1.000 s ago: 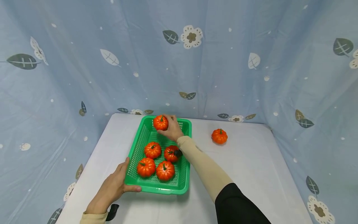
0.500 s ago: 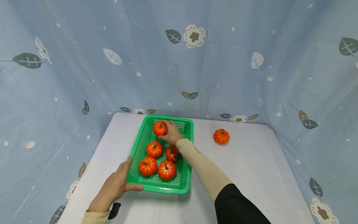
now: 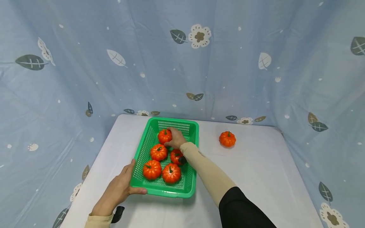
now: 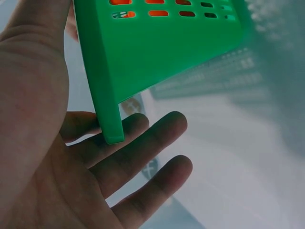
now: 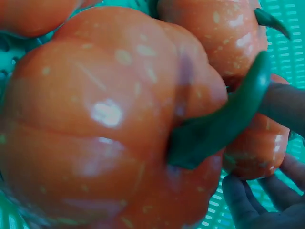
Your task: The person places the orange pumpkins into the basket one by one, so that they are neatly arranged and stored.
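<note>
My right hand (image 3: 176, 138) pinches a small orange pumpkin (image 3: 164, 136) with a green stem, low inside the far part of the green basket (image 3: 168, 193). Its fingers show round that pumpkin in the right wrist view, partly hidden behind a nearer pumpkin (image 5: 105, 119). Several more pumpkins lie in the basket's middle and near part, one of them (image 3: 175, 156) partly covered by the right wrist. My left hand (image 3: 117, 190) rests at the basket's near left corner, thumb along the front rim. In the left wrist view its fingers stretch out loosely beside and below the green rim (image 4: 107, 95).
Another orange pumpkin (image 3: 227, 139) sits on the white tabletop (image 3: 251, 171), right of the basket. A blue patterned curtain (image 3: 142, 88) rises behind the table and hangs down both sides. The dark-sleeved right arm (image 3: 239, 209) crosses the table's front.
The right hand has lowered the pumpkin and brought it nearer, from the basket's far edge to just behind the other pumpkins. The left hand stays at the corner. The whole view has shifted slightly.
</note>
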Tool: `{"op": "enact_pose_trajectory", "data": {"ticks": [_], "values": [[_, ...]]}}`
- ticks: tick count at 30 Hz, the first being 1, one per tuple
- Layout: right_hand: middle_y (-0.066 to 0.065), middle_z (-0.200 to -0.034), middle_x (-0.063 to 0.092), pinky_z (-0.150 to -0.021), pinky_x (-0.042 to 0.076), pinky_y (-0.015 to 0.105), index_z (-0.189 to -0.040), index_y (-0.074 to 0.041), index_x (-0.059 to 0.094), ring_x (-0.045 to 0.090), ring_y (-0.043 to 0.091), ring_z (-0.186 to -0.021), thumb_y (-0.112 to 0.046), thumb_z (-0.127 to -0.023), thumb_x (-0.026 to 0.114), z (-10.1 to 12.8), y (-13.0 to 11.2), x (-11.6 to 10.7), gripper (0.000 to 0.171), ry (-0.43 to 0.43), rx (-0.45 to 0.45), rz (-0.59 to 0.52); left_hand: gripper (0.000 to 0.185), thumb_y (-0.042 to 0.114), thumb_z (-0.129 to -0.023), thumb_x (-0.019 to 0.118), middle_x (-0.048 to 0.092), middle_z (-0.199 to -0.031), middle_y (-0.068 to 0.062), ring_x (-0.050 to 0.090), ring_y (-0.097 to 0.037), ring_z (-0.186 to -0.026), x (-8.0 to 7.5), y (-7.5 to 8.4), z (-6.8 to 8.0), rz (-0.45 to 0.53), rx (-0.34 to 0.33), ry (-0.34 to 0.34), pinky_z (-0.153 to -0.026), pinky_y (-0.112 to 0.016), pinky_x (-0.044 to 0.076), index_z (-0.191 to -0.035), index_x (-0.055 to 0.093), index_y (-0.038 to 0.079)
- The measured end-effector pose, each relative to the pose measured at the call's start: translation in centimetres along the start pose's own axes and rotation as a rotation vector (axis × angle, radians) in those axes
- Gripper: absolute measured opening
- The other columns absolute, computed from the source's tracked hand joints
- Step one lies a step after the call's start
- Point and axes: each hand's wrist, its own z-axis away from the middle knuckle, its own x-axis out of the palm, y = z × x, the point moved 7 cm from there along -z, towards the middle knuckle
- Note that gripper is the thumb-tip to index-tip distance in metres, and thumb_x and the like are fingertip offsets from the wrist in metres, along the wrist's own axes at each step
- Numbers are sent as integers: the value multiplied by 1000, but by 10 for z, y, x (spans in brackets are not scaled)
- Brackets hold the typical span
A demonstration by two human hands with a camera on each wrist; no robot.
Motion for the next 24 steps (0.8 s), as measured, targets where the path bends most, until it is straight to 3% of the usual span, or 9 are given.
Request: {"op": "enact_pose_trajectory", "data": {"ticks": [7, 24], "values": [[12, -149, 44, -103, 49, 45, -145, -13, 50, 49, 31, -132, -10, -86, 83, -1, 2, 2, 67, 10, -2, 24, 138, 72, -65, 78, 37, -154, -30, 58, -49, -116, 0, 0, 0, -3, 8, 9, -95, -59, 49, -161, 12, -1], [14, -153, 36, -100, 50, 47, -151, -15, 44, 49, 33, -131, -7, -87, 81, -1, 3, 5, 74, -9, 24, 22, 138, 72, -65, 77, 35, -155, -29, 57, -51, -119, -1, -2, 0, 4, -5, -9, -95, -59, 49, -162, 10, 1]]}}
